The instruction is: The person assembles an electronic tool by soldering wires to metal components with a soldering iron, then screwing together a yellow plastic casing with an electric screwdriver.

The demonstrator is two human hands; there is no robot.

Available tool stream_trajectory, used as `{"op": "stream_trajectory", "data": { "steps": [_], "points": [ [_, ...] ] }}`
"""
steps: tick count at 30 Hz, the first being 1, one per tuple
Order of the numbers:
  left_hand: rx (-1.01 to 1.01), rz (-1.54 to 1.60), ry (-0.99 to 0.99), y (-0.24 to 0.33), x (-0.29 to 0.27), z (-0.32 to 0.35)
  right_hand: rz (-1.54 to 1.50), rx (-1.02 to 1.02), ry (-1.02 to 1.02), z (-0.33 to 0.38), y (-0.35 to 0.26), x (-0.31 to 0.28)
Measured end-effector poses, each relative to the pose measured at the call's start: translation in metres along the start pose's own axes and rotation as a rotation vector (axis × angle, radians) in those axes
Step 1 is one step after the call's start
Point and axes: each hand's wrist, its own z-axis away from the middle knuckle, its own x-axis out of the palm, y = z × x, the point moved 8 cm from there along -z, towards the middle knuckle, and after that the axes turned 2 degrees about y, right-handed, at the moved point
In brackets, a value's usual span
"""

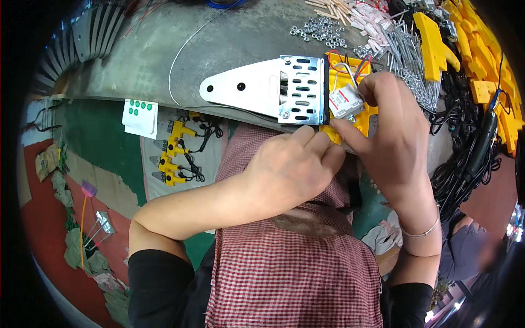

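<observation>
Beyond the yellow housing (337,80) lie nuts (321,31) and screws (403,60).

1 purple broom (88,189), red floor (46,243), co-worker (464,250)

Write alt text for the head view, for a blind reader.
Two bare hands work at a yellow housing: the right hand at a small white block, the left hand at the near edge. A tapered pale plate with a slotted metal bracket lies to the left; loose nuts and long screws lie toward the upper right.
</observation>
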Motion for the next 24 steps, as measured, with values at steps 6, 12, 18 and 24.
{"op": "stream_trajectory", "data": {
  "steps": [6, 12, 18, 24],
  "points": [
    [-0.018, 0.074, 0.116, -0.002, -0.002, 0.004, -0.358, 0.049, -0.042, 0.008, 0.02, 0.0],
    [-0.046, 0.072, 0.017, -0.005, -0.001, -0.002, -0.344, -0.002, -0.019, 0.022, 0.038, 0.005],
    [-0.044, 0.073, -0.002, -0.007, -0.001, -0.005, -0.304, -0.011, 0.001, 0.014, 0.028, 0.007],
    [-0.064, 0.052, 0.018, -0.007, -0.004, 0.0, -0.266, -0.026, -0.003, 0.015, 0.022, 0.003]
  ]
}}
